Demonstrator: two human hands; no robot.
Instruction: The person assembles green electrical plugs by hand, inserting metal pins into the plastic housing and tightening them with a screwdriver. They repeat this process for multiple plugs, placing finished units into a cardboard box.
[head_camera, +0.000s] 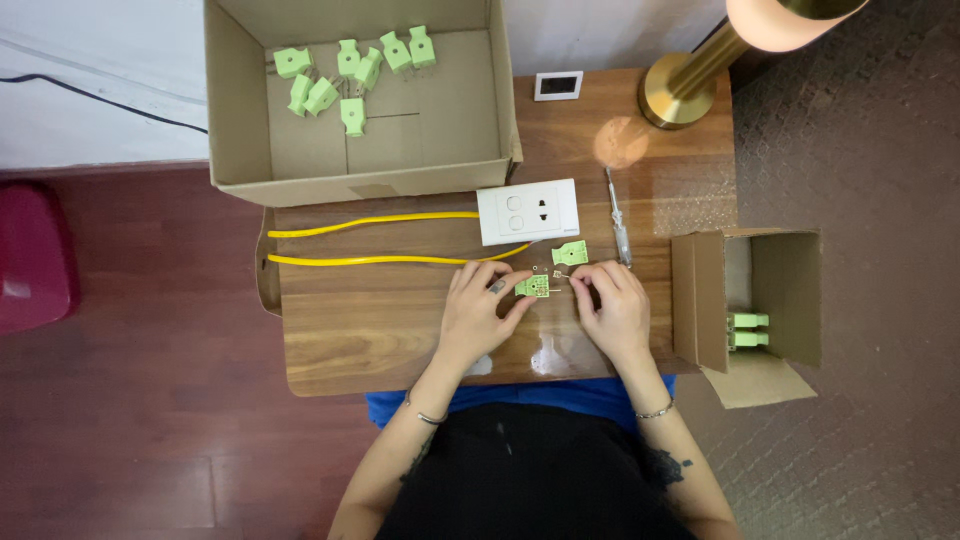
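Your left hand (480, 310) sat on the wooden table (380, 330) with its fingers curled around a small green plug body (533, 286), pinching it at the near edge of the tabletop's middle. Your right hand (612, 305) was right beside it, fingertips drawn together over some tiny metal part (562, 275) just off the plug's right side; it was too small to tell what it was, or whether you truly had hold of it. The two hands were close, almost meeting over the piece.

Just above them lay a loose green cover (567, 254), and beside that a slim screwdriver (617, 215) pointing away from you. A white wall socket plate (527, 211) rested a little further up, with a yellow cable (380, 258) looping off to the left from it.

At the far left stood a big open cardboard box (240, 120) with a scatter of finished green plugs (350, 70) inside. On your right, a smaller cardboard box (790, 290) lay on its side, showing more green parts (748, 331) within. A brass lamp base (680, 92) stood at the far right corner of the table.
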